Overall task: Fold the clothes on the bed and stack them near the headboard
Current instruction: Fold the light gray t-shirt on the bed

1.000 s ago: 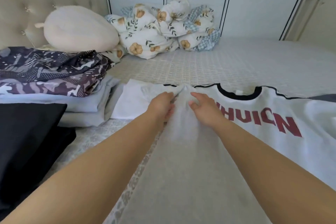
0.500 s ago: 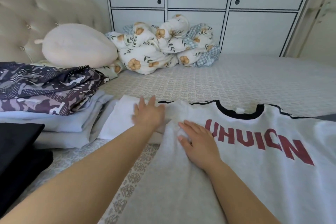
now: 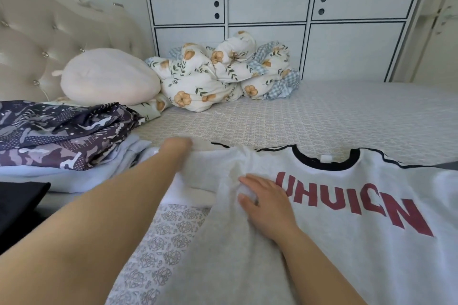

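A white t-shirt (image 3: 347, 242) with red letters and a black collar lies spread on the bed (image 3: 322, 116). My left hand (image 3: 176, 148), blurred by motion, sits at the far edge of the shirt's left sleeve (image 3: 198, 173) with its fingers curled down onto the fabric. My right hand (image 3: 266, 205) rests on the shirt's chest beside the letters, with a small bump of fabric pinched between thumb and fingers. To the left near the headboard (image 3: 37, 44) stands a stack of folded clothes (image 3: 62, 136): a camouflage-print piece on top, pale blue pieces under it.
A folded black garment (image 3: 19, 208) lies at the near left. A cream plush pillow (image 3: 106, 77) and a bundled floral duvet (image 3: 218, 77) sit at the far side against white cabinets (image 3: 272, 7). Patterned bedsheet shows between the shirt and the stack.
My left hand has slid left and farther out along the sleeve to its edge, and its fingers have curled. My right hand has stayed on the chest and gathered a little fabric.
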